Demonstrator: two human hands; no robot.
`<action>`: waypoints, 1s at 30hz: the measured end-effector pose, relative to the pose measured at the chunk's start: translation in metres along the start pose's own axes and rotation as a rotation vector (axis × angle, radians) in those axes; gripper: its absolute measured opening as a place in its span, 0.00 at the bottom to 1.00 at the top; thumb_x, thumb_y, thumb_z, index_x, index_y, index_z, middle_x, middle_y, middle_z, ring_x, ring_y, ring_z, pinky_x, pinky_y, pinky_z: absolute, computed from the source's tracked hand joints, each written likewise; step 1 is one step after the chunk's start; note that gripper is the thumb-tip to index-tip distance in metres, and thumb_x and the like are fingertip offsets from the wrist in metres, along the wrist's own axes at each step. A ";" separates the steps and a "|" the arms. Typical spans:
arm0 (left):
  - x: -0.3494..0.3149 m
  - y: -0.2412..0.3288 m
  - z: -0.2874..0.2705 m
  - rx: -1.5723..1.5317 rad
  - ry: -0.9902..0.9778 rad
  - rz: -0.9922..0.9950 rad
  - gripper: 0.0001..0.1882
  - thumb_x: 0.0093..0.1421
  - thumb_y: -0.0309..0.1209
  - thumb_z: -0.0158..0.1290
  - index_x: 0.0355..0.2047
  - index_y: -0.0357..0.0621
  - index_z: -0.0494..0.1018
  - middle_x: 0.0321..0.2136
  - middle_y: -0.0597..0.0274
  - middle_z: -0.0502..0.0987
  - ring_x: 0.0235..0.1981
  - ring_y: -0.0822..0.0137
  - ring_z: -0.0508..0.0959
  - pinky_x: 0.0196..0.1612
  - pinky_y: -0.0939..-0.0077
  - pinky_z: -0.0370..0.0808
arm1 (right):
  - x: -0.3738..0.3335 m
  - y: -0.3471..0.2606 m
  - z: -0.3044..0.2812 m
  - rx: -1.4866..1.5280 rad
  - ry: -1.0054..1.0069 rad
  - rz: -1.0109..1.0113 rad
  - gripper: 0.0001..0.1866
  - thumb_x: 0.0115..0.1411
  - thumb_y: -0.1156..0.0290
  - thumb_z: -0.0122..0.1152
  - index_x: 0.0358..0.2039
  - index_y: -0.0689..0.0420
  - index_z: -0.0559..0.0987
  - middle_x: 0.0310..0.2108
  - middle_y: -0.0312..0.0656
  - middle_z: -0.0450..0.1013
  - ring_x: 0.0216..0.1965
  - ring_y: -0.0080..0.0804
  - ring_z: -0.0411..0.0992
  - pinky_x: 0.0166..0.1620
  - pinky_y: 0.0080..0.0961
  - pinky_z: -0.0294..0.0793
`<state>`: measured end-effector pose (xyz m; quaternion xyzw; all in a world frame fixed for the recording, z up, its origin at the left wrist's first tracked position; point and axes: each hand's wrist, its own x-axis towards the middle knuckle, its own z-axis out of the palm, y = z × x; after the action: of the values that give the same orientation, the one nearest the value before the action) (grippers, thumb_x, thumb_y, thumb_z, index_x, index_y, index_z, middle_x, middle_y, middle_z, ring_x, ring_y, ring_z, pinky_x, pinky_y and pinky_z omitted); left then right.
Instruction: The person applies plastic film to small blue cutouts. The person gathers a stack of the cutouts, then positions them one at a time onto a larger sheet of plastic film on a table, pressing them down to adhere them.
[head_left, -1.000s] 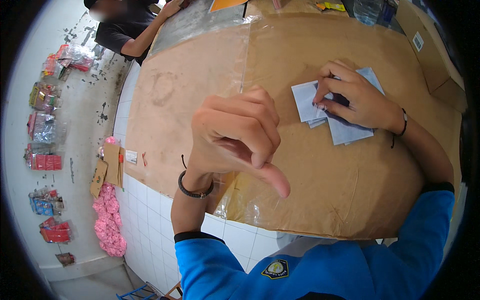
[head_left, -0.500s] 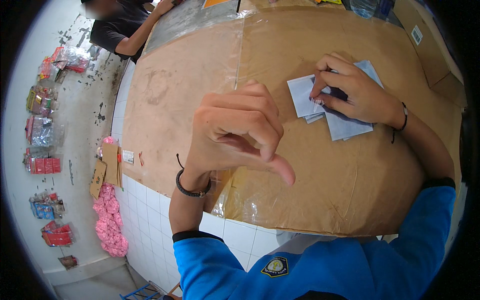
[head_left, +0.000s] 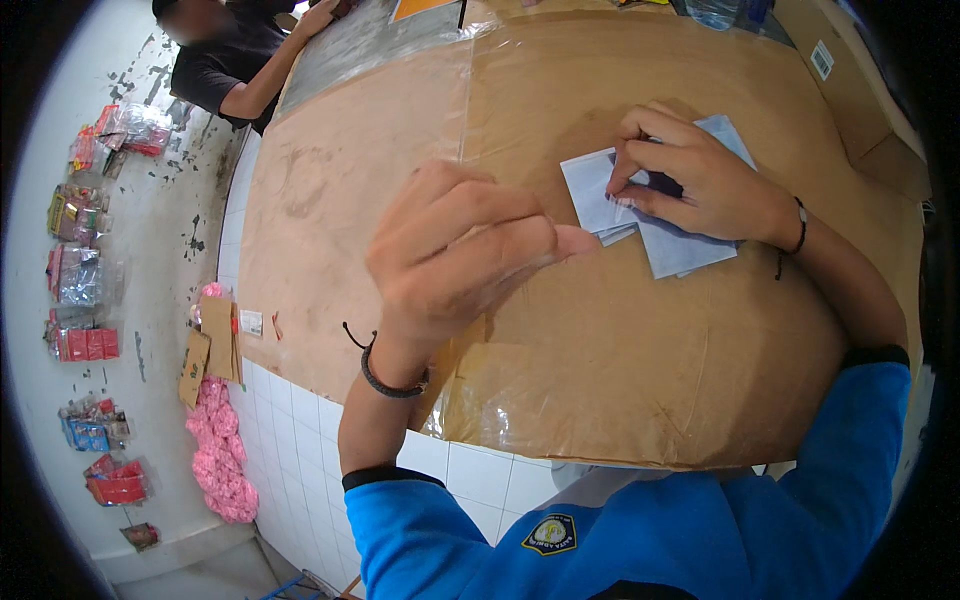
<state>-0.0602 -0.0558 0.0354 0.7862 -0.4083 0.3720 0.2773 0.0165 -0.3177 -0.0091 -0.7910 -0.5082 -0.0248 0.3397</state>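
Observation:
My left hand is raised above the middle of the table, its fingers curled and the thumb pressed against the index finger. Anything inside that grip is hidden. Farther right, my right hand rests over several pale blue-white folded papers. Its thumb and index finger pinch a small, clear, shiny piece of plastic. A dark patch shows under the palm, partly covered by the fingers. One paper sticks out to the left of the fingertips, and another lies behind the knuckles.
Brown paper and clear tape cover the table. A cardboard box stands at the far right, near a clear plastic container. A person is at the far left edge. Packets hang on the left wall above a pink bundle.
My left hand has turned, and its thumb has come up from hanging apart to press against the index finger. My right hand stays pinched over the papers.

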 end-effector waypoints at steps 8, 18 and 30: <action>-0.009 0.026 -0.006 0.295 0.070 0.098 0.18 0.37 0.30 0.78 0.25 0.58 0.80 0.24 0.76 0.73 0.26 0.73 0.72 0.25 0.78 0.63 | 0.001 0.001 0.000 0.001 0.010 -0.016 0.06 0.58 0.74 0.66 0.36 0.55 0.79 0.38 0.39 0.69 0.45 0.40 0.69 0.50 0.36 0.67; -0.017 0.032 -0.006 0.377 -0.018 0.294 0.25 0.39 0.26 0.79 0.24 0.59 0.70 0.25 0.78 0.68 0.25 0.75 0.70 0.25 0.76 0.58 | 0.001 0.001 0.000 0.002 0.014 -0.022 0.04 0.59 0.74 0.66 0.35 0.55 0.79 0.38 0.40 0.70 0.44 0.40 0.69 0.50 0.37 0.68; -0.019 0.029 -0.002 0.400 -0.060 0.347 0.25 0.38 0.26 0.80 0.24 0.60 0.71 0.26 0.80 0.72 0.25 0.74 0.70 0.25 0.78 0.62 | 0.002 -0.001 0.000 0.000 0.017 -0.033 0.05 0.58 0.74 0.66 0.35 0.55 0.79 0.37 0.40 0.69 0.45 0.41 0.69 0.50 0.37 0.68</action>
<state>-0.0925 -0.0610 0.0247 0.7542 -0.4634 0.4639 0.0362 0.0170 -0.3162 -0.0080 -0.7823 -0.5183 -0.0374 0.3435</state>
